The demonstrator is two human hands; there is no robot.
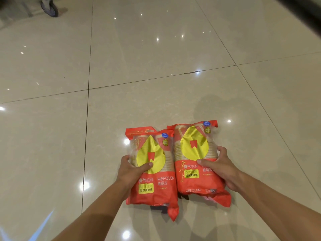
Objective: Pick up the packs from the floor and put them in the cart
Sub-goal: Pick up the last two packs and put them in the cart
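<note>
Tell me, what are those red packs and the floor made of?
The packs look like thin glossy plastic film: it crinkles, shines, and clear patches show stacked cups inside, probably paper. The floor looks like polished stone or ceramic tile: grout lines and mirror-like light reflections.

Place: probably a shop or supermarket aisle
Floor: large glossy beige tiles [156,58] mirroring ceiling lights
Goods: sealed retail packs [152,171] with printed branding
Corner: blurred caster wheel [49,6], maybe a cart's
</note>
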